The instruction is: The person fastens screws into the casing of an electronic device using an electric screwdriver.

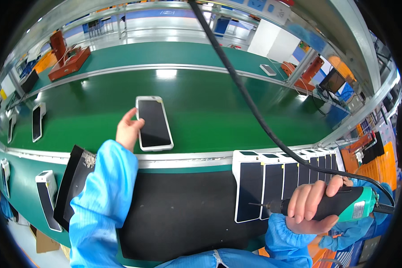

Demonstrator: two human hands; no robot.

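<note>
On the green conveyor belt, a white handheld terminal lies with its dark screen up. My left hand has its thumb and a finger at the terminal's left edge, pinching it. In my right hand is a black and green electric screwdriver, its thin bit pointing left. The bit is over a row of similar white terminals, which stand side by side at the right of the black work mat. A black cable runs from the screwdriver up past the belt.
A black tray of small screws is tilted beside my left sleeve. More terminals sit at the left, one on the belt and one by the tray. A metal rail divides mat and belt. Another person's blue sleeve shows at right.
</note>
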